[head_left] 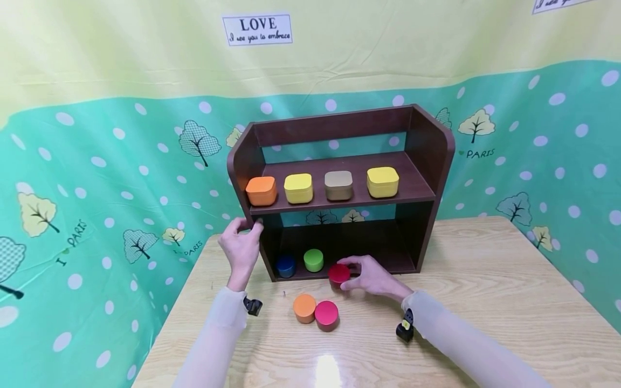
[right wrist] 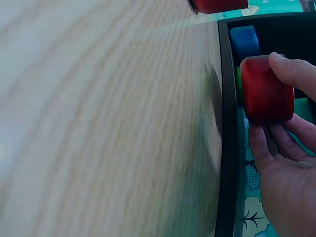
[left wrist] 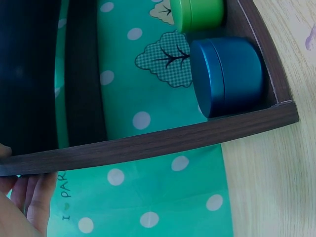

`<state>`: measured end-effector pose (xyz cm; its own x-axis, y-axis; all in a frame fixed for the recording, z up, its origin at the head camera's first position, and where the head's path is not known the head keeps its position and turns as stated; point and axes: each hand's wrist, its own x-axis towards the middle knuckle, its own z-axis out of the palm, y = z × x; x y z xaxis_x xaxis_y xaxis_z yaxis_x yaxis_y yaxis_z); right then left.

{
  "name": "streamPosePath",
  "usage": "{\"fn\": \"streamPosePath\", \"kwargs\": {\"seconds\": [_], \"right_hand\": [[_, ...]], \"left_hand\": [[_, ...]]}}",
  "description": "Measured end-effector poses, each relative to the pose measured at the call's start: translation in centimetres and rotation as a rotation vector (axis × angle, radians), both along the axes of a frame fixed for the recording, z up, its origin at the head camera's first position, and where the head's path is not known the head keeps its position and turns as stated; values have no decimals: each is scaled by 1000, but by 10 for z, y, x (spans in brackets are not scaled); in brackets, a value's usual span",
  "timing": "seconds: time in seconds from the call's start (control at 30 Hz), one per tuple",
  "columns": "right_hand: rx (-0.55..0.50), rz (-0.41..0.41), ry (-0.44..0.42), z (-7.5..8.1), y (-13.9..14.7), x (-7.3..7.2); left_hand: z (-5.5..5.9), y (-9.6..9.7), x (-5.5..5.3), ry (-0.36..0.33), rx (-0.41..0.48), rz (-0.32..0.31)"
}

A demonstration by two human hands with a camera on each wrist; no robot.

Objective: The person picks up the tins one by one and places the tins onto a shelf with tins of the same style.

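My left hand (head_left: pixel 241 245) grips the left side panel of a dark brown two-tier shelf (head_left: pixel 339 210); in the left wrist view the fingers (left wrist: pixel 39 205) lie on the panel's outer side. My right hand (head_left: pixel 371 276) holds a round red tin (head_left: pixel 338 274) between thumb and fingers at the lower tier's front edge. The right wrist view shows this red tin (right wrist: pixel 266 89) held above the board's edge. On the lower tier, left of it, stand a blue tin (head_left: pixel 285 265) and a green tin (head_left: pixel 313 260).
An orange round tin (head_left: pixel 304 308) and a crimson round tin (head_left: pixel 327 316) stand side by side on the wooden table (head_left: pixel 466 323) before the shelf. Along the upper tier sit an orange square tin (head_left: pixel 262 191), a yellow one (head_left: pixel 298 188), a grey-brown one (head_left: pixel 338 186) and another yellow one (head_left: pixel 383 182).
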<state>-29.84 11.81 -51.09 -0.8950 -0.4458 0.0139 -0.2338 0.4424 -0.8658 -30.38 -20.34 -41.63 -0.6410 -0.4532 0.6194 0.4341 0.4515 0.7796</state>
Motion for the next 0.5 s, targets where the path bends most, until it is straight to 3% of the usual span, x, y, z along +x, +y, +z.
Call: {"fn": "streamPosePath", "kwargs": {"seconds": [0.5], "right_hand": [[-21, -28, -2, -3, 3, -15]], "left_hand": [[-1, 1, 0, -1, -3, 21]]}}
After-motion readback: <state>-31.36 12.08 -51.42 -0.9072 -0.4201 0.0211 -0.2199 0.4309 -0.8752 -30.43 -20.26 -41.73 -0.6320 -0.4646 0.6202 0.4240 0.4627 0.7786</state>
